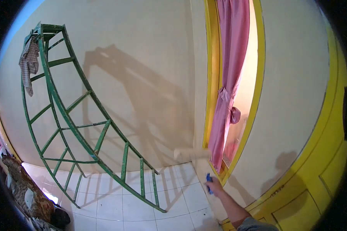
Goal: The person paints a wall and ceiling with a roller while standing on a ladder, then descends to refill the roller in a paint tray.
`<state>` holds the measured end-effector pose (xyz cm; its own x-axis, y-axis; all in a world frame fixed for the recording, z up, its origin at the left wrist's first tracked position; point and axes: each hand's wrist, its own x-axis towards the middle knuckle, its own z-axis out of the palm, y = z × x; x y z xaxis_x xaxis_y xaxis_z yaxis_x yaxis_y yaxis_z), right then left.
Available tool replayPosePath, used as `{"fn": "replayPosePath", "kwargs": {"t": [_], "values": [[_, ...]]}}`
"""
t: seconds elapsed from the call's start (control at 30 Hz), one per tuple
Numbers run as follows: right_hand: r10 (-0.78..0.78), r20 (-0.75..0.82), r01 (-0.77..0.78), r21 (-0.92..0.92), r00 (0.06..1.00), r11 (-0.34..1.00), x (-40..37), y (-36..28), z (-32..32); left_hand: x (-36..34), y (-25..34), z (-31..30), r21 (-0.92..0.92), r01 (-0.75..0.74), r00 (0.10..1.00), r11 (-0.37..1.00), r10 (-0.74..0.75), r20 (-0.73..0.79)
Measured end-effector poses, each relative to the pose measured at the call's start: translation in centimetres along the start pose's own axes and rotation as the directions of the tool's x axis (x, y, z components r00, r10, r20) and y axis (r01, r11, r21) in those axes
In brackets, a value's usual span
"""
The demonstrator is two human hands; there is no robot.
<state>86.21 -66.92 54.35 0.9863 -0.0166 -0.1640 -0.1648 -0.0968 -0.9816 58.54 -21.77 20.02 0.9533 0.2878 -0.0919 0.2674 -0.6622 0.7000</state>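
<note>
My right hand [215, 187] reaches in from the bottom right, its fingers wrapped round the blue handle of a paint roller [191, 154]. The roller's pale cover lies sideways and blurred low by the wall corner, left of the doorway's yellow frame [240, 154]. It overlaps the cream wall [150, 96] and the foot of the frame in this view. My left hand is out of sight.
A green stepladder [104, 134] stands on the white tiled floor [138, 208], a checkered cloth [29, 63] draped near its top. A pink curtain [233, 50] hangs knotted in the doorway. At right is a yellow door [293, 211]; at lower left, a brown patterned piece [32, 200].
</note>
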Motion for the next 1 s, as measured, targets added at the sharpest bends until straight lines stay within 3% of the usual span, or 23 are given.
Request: {"fn": "replayPosePath", "kwargs": {"t": [0.03,0.07,0.1,0.13,0.27,0.33,0.4,0.47,0.53,0.6,0.63,0.67,0.73,0.8,0.83,0.87,0.93,1.0], "values": [[-0.018,0.011,0.017,0.062,1.000,0.998,2.0,-3.4,-0.5,2.1,0.7,0.6,0.050,-0.055,0.998,0.997,0.055,0.000],[-0.037,0.018,0.035,0.123,0.999,0.992,3.7,-6.4,-0.8,5.6,4.2,0.0,-0.228,0.057,0.994,0.972,-0.076,-0.075],[-0.105,0.006,0.102,0.168,0.994,0.980,5.4,-9.0,-1.0,8.1,10.6,-2.9,-0.537,0.020,0.996,0.843,-0.060,-0.058],[-0.173,-0.010,0.171,0.211,0.985,0.962,7.2,-11.5,-1.2,10.4,16.2,-5.4,-0.537,0.172,0.983,0.826,-0.175,0.045],[-0.387,-0.084,0.396,0.221,0.918,0.891,14.9,-21.1,-1.2,18.5,26.4,-10.7,-0.605,0.085,0.986,0.792,-0.155,-0.065],[-0.447,-0.148,0.470,0.202,0.882,0.859,19.4,-25.0,-1.2,24.9,26.0,-12.4,-0.458,-0.127,0.978,0.880,0.034,-0.206],[-0.448,-0.203,0.463,0.033,0.871,0.886,23.8,-28.1,-1.5,30.8,27.2,-15.6,-0.256,-0.237,0.924,0.937,0.136,-0.357],[-0.529,-0.165,0.537,0.005,0.832,0.843,29.3,-31.4,-1.8,36.7,29.4,-19.2,-0.172,-0.267,0.855,0.948,0.151,-0.497],[-0.578,-0.158,0.572,-0.086,0.800,0.816,34.5,-34.3,-1.6,42.0,31.4,-23.5,-0.222,-0.385,0.762,0.896,0.173,-0.624],[-0.598,-0.203,0.602,-0.049,0.775,0.797,38.1,-38.1,-0.9,45.2,38.0,-29.5,-0.129,-0.372,0.685,0.919,0.178,-0.706],[-0.624,-0.241,0.638,-0.025,0.743,0.770,39.8,-41.1,-0.6,47.1,40.1,-31.9,0.039,-0.360,0.572,0.932,0.253,-0.780],[-0.638,-0.271,0.658,-0.024,0.721,0.753,41.2,-44.3,-0.5,48.9,41.3,-34.2,0.200,-0.316,0.453,0.928,0.332,-0.827],[-0.688,-0.320,0.708,-0.069,0.651,0.703,44.0,-50.3,-0.6,52.8,42.0,-38.4,0.368,-0.076,0.338,0.927,0.371,-0.865],[-0.769,-0.343,0.781,-0.136,0.540,0.609,47.9,-56.6,-1.1,55.7,43.0,-41.2,0.403,0.089,0.300,0.911,0.361,-0.883],[-0.806,-0.348,0.818,-0.159,0.478,0.554,49.7,-59.8,-1.2,56.9,42.2,-42.0,0.408,0.238,0.369,0.882,0.306,-0.877],[-0.825,-0.363,0.838,-0.174,0.434,0.518,50.7,-62.7,-1.0,59.0,40.0,-42.3,0.397,0.247,0.352,0.884,0.300,-0.887],[-0.869,-0.371,0.879,-0.220,0.326,0.423,52.8,-68.6,-0.8,63.6,33.6,-41.3,0.248,0.444,0.405,0.861,0.054,-0.913],[-0.898,-0.351,0.905,-0.229,0.266,0.358,55.4,-73.8,-0.6,65.9,28.2,-38.7,0.273,0.629,0.443,0.728,-0.047,-0.895]]}}
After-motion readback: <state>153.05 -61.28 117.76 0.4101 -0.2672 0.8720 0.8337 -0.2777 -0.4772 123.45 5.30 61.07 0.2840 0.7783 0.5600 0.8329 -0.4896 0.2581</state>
